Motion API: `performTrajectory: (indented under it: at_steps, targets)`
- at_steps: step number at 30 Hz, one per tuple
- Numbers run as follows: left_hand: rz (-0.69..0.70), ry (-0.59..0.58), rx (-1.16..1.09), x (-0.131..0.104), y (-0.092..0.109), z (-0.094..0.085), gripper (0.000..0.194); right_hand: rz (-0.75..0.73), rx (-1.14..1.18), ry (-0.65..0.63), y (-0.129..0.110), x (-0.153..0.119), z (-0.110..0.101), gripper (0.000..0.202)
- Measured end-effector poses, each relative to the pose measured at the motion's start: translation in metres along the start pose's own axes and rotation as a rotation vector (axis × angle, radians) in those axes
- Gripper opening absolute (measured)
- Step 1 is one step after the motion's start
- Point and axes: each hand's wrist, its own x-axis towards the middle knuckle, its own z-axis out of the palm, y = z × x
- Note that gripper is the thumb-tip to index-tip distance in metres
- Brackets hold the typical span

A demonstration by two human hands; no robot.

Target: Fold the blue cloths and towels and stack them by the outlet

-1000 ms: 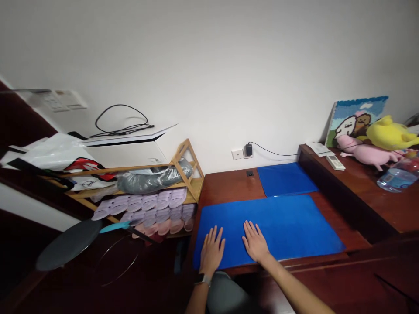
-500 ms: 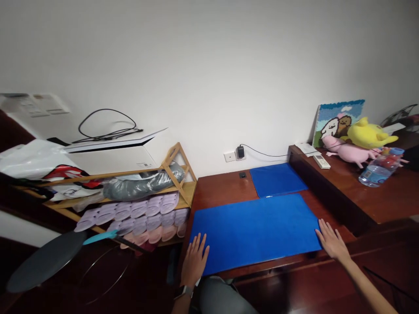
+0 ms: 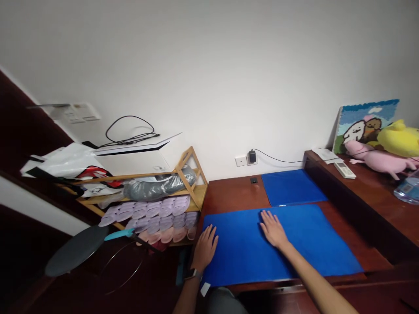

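Note:
A large blue cloth [image 3: 242, 248] lies spread on the reddish-brown desk [image 3: 229, 192]. My left hand [image 3: 205, 248] rests at the cloth's left edge, fingers a little apart, holding nothing. Flat on the cloth near its upper middle is my right hand [image 3: 274, 229], its fingers spread and nothing in them. Behind the large cloth is a smaller blue cloth [image 3: 293, 187], also flat. A white tag [image 3: 205, 289] shows at the front left corner, beside my left wrist.
A raised shelf on the right bears a white remote [image 3: 345, 170], a pink plush [image 3: 376, 160], a yellow plush [image 3: 399, 138], a picture [image 3: 363, 126] and a bottle [image 3: 407, 189]. A wooden rack [image 3: 199, 195] with several slippers [image 3: 163, 207] stands left. A charger [image 3: 252, 156] is plugged into the wall.
My right hand has moved left from the large cloth's right edge onto its middle. My left hand stays at the left edge. The whole view has shifted toward the left.

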Motion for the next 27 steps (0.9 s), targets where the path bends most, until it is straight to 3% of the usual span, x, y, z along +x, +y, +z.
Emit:
performTrajectory:
  at_steps: [3,5,7,9,12,17,20,23,25,27]
  targets:
    - [0.041,-0.043,0.013,0.039,0.005,0.009,0.054,-0.107,0.066,-0.123,-0.055,0.041,0.014,0.068]
    - [0.060,-0.085,0.027,0.060,0.008,0.019,0.055,-0.147,0.080,-0.167,-0.077,0.056,0.027,0.068]
    - [0.042,-0.123,0.041,0.071,0.007,0.030,0.056,-0.172,0.083,-0.170,-0.085,0.064,0.040,0.068]
    - [0.006,-0.131,0.049,0.073,0.000,0.039,0.057,-0.176,0.079,-0.144,-0.074,0.066,0.045,0.069]
    - [-0.011,-0.102,0.047,0.067,-0.012,0.047,0.059,-0.063,0.023,-0.104,-0.013,0.054,0.034,0.069]
    - [-0.006,-0.113,0.046,0.064,-0.016,0.046,0.060,0.327,-0.157,0.007,0.153,0.005,-0.013,0.072]
    - [-0.003,-0.104,0.067,0.066,-0.015,0.047,0.060,0.475,-0.206,0.007,0.229,-0.020,-0.036,0.073]
    - [0.011,-0.085,0.095,0.069,-0.018,0.045,0.059,0.469,-0.164,-0.010,0.262,-0.029,-0.055,0.072]
    - [0.028,-0.055,0.106,0.073,-0.016,0.041,0.058,0.450,-0.104,-0.011,0.269,-0.028,-0.065,0.069]
    - [0.057,0.010,0.093,0.079,0.001,0.033,0.057,0.462,-0.046,0.000,0.271,-0.027,-0.073,0.065]
